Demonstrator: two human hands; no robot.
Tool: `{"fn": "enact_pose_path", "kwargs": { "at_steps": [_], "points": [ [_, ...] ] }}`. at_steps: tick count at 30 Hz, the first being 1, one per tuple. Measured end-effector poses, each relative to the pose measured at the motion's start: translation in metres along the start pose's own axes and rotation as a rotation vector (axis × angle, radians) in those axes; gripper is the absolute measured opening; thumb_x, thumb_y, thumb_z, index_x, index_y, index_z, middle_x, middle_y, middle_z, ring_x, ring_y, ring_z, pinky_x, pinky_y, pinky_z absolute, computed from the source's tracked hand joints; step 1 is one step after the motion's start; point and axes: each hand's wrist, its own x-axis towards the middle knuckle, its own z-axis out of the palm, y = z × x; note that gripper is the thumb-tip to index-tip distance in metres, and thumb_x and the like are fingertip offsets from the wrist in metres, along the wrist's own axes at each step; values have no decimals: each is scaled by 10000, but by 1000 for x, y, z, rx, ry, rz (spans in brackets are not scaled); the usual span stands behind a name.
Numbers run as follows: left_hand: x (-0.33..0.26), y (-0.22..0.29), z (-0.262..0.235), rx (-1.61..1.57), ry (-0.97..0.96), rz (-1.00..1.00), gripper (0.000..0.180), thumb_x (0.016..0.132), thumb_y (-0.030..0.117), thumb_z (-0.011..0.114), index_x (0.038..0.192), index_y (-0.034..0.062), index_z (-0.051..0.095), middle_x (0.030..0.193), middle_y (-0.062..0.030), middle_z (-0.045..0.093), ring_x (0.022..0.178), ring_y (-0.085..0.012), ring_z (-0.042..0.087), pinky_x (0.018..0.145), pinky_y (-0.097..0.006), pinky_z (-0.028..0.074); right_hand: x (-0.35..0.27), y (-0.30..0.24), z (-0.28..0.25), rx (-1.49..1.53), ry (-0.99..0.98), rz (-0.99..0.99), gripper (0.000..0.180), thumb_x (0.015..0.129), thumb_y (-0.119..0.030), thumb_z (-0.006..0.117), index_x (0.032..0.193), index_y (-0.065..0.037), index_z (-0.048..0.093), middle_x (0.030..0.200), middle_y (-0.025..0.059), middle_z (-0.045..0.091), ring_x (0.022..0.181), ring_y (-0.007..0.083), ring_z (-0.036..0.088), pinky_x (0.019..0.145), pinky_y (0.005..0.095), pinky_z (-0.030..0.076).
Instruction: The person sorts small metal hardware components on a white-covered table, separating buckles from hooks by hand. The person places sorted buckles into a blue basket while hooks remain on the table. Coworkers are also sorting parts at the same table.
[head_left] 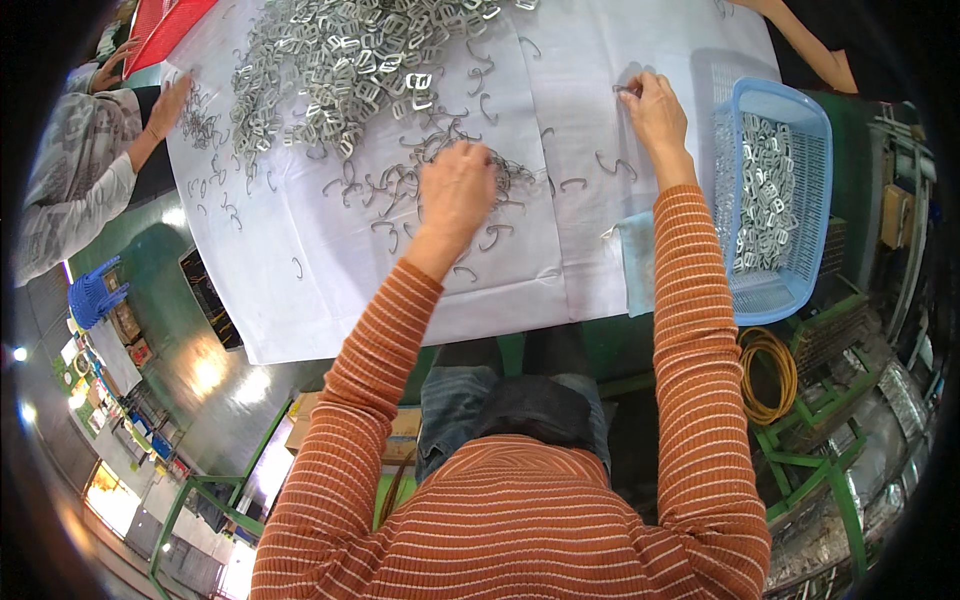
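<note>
My left hand [456,188] rests knuckles-up on a small heap of bent grey wire hooks [400,180] in the middle of the white sheet [330,300], its fingers curled down among them. My right hand [655,108] sits farther right, fingers pinched on one small metal piece [626,90] against the sheet. A large pile of silvery metal buckles [345,70] lies at the far side. Both my sleeves are orange-striped.
A blue plastic basket [775,300] holding several metal buckles stands at my right. A red basket [165,25] lies at far left, where another person's hand [170,105] touches loose hooks. Another arm [810,45] reaches in at top right. A coiled yellow cord [768,375] hangs below.
</note>
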Motion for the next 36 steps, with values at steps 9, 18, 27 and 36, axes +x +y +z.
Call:
{"fn": "enact_pose_path", "kwargs": {
  "at_steps": [9, 18, 27, 36],
  "points": [
    [-4, 47, 62, -68, 107, 72, 177, 740, 153, 648, 880, 87, 562, 900, -65, 541, 865, -251, 513, 693, -354, 412, -38, -36, 8, 307, -228, -92, 190, 824, -241, 582, 876, -59, 605, 938, 138, 597, 875, 303, 584, 758, 401, 460],
    [-35, -4, 35, -263, 349, -208, 179, 742, 45, 606, 908, 48, 540, 903, -90, 538, 922, -294, 500, 819, -396, 390, -37, -67, 1, 586, -171, -207, 138, 823, -195, 566, 890, -109, 651, 943, 94, 603, 882, 280, 584, 765, 375, 468],
    [-40, 71, 71, 51, 61, -150, 227, 771, 289, 609, 835, 91, 518, 824, -64, 515, 810, -237, 482, 672, -371, 335, 46, -90, 41, 156, 44, -127, 184, 810, -221, 568, 949, -120, 634, 968, 84, 615, 900, 272, 603, 771, 375, 482],
    [-39, 75, 80, 139, 109, -161, 142, 771, 200, 581, 784, 76, 513, 788, -83, 519, 751, -250, 526, 637, -401, 365, 20, -79, 12, 321, -440, -142, 193, 784, -168, 584, 942, -76, 644, 1015, 120, 616, 900, 277, 609, 779, 364, 484]
  ]
}}
